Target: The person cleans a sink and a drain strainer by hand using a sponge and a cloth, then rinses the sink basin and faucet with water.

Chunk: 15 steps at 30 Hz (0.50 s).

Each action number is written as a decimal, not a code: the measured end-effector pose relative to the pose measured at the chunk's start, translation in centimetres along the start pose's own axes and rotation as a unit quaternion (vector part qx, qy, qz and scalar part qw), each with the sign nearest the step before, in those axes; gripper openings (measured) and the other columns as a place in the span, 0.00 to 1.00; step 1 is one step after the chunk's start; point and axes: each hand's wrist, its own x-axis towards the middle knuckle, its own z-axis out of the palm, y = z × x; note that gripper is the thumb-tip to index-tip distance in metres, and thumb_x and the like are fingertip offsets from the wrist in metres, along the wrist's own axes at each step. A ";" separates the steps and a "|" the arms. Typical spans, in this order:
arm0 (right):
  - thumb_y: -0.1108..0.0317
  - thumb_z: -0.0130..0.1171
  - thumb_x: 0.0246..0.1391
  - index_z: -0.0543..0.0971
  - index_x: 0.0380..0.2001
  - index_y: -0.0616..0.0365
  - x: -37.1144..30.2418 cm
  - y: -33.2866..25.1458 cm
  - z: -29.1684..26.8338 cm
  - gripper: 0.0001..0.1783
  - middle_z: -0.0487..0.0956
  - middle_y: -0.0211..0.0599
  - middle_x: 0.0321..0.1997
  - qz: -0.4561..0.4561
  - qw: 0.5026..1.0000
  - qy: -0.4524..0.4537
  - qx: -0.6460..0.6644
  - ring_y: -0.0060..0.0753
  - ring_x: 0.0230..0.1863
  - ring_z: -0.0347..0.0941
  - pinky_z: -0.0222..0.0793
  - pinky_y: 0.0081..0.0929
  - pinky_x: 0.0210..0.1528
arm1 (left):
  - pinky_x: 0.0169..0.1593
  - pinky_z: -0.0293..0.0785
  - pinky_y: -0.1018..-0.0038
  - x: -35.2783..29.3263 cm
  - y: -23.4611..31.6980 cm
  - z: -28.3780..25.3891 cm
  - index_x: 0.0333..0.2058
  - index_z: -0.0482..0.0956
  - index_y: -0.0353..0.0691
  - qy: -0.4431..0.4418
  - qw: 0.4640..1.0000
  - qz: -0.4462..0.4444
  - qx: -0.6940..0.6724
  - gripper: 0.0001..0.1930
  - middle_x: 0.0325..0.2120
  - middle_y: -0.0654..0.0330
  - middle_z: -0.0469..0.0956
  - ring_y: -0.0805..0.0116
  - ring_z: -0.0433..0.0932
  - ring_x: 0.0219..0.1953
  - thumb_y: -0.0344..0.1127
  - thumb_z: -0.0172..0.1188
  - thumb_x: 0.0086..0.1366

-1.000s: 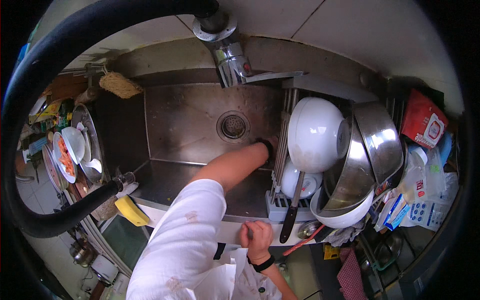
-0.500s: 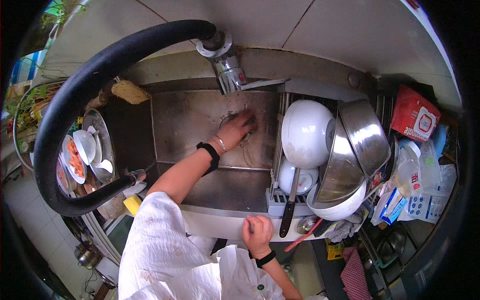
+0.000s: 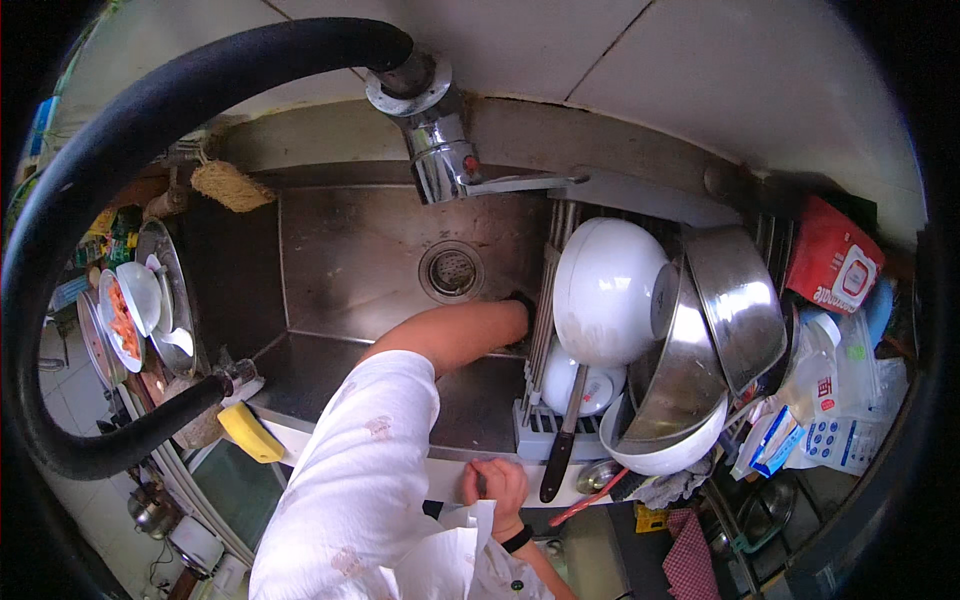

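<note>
My left forearm [image 3: 455, 335], in a white sleeve, crosses the stainless-steel sink [image 3: 350, 230] toward the right. It ends at a black wristband [image 3: 525, 308] beside the rack's left edge, where my left hand is hidden. The round drain [image 3: 451, 271] is uncovered in the basin. My right hand [image 3: 497, 487] rests at the sink's front edge with its fingers curled in, and no object shows in them. Near it, a knife [image 3: 558, 462] with a dark handle stands in the grey dish rack [image 3: 526, 432].
In the rack are a big white bowl [image 3: 607, 290] and metal basins [image 3: 735, 305]. A black hose faucet [image 3: 40, 270] arches at left. Plates [image 3: 185, 270] and a yellow sponge [image 3: 250, 432] are at left. A red pouch [image 3: 835, 255] and plastic packages [image 3: 850, 380] are at right.
My left hand has left the basin floor over the drain and moved right, out of sight by the rack. The drain now shows. My right hand stays at the front edge, and the view has shifted.
</note>
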 end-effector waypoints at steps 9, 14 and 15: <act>0.70 0.65 0.34 0.78 0.30 0.50 -0.2 0.4 0.1 0.14 0.72 0.30 0.28 0.011 1.000 0.000 0.011 0.36 0.28 0.68 0.62 0.32 0.28 | 0.58 0.59 0.67 4.1 -0.7 2.8 0.49 0.69 0.36 0.004 0.999 -0.036 -0.004 0.19 0.52 0.43 0.64 0.51 0.65 0.53 0.34 0.46 0.59; 0.70 0.65 0.34 0.79 0.30 0.51 -0.3 0.3 0.1 0.13 0.72 0.30 0.29 0.003 1.000 -0.009 0.005 0.35 0.28 0.69 0.63 0.31 0.28 | 0.59 0.59 0.67 4.1 -1.9 2.9 0.49 0.69 0.36 0.027 0.997 -0.070 -0.020 0.19 0.52 0.43 0.64 0.51 0.65 0.54 0.34 0.46 0.59; 0.70 0.65 0.34 0.79 0.30 0.51 -0.3 0.3 0.0 0.13 0.73 0.30 0.29 -0.003 1.000 0.001 -0.001 0.35 0.28 0.69 0.63 0.31 0.28 | 0.59 0.59 0.67 4.4 -2.2 2.9 0.49 0.69 0.36 0.032 0.996 -0.075 -0.024 0.19 0.52 0.43 0.64 0.51 0.64 0.54 0.34 0.46 0.59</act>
